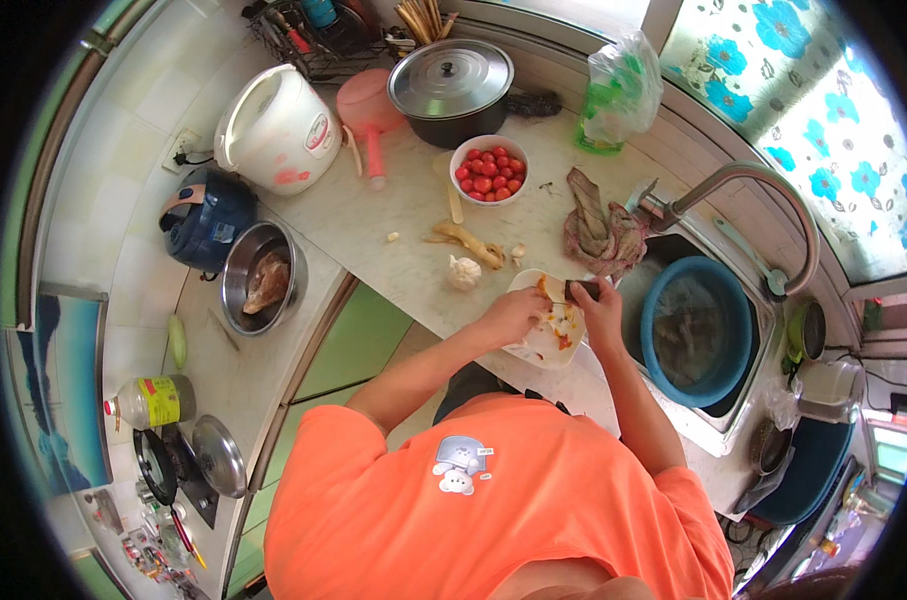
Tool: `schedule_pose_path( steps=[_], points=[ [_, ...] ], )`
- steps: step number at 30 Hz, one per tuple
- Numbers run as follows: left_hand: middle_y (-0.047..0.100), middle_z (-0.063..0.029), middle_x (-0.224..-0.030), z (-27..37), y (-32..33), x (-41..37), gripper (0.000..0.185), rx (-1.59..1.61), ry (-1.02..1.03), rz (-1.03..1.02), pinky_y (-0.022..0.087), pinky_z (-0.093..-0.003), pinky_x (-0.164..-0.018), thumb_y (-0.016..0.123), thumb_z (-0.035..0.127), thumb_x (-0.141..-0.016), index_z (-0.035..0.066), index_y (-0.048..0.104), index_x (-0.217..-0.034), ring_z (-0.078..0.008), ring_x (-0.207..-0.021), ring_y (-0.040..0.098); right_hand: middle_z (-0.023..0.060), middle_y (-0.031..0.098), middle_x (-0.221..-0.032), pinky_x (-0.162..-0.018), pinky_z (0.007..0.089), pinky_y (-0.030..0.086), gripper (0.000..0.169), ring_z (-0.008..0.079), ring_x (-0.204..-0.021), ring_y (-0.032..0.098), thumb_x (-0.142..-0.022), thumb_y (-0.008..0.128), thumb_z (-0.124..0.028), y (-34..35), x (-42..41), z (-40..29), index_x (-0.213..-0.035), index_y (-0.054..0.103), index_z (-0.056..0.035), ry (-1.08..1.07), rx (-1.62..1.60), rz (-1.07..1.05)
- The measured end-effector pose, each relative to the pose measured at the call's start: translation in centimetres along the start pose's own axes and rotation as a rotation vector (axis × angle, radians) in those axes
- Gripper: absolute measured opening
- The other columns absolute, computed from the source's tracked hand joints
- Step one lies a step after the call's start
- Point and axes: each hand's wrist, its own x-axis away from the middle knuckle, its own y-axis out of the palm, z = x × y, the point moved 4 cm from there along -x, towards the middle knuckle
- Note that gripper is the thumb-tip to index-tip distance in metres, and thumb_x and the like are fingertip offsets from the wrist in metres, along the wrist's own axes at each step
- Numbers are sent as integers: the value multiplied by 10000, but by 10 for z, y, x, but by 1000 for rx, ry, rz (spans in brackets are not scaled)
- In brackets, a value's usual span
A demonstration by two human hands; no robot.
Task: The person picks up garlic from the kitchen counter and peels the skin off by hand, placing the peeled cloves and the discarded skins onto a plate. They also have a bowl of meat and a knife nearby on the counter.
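Observation:
A white cutting board (537, 354) lies at the counter's front edge, with small orange, red and green vegetable pieces (562, 326) on it. My right hand (602, 304) grips the dark handle of a knife (579, 291) over the board; most of the blade is hard to see. The curled fingers of my left hand (519, 311) rest over the board's left side beside the blade; what they press on is hidden. Just beyond the board are a garlic bulb (464, 273), a ginger-like root (468, 244) and a garlic clove (518, 252). A white bowl (491, 204) of small red tomatoes (486, 175) stands farther back.
Right of the board, a blue basin (652, 352) of water sits in the sink (731, 442) under a curved faucet (768, 172), near a crumpled cloth (603, 232). A lidded pot (449, 124), pink dipper (368, 105) and rice cooker (281, 131) stand behind. A steel bowl (298, 274) holding meat is left.

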Motion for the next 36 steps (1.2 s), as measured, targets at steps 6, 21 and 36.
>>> schedule_pose_path(
  steps=[6,21,36],
  points=[
    [569,-78,-944,-34,-43,2,184,-222,-195,282,430,-343,-746,589,76,-699,59,603,-882,-258,-895,526,119,600,-680,-573,294,435,210,183,-603,572,-717,646,-170,40,-60,0,-787,567,12,-175,383,-38],
    [541,-68,-899,-74,-50,-30,124,-573,249,349,386,-371,-843,568,136,-656,95,615,-764,-238,-966,481,88,591,-765,-552,230,490,110,121,-645,578,-806,567,-75,52,-78,-6,-816,526,27,68,166,-176],
    [587,-42,-770,-65,-42,-29,152,623,-267,164,473,-252,-623,611,94,-770,28,565,-900,-138,-693,572,100,599,-805,-613,227,499,120,123,-695,588,-827,551,-73,54,7,-15,-862,521,37,89,-207,49]
  ],
)
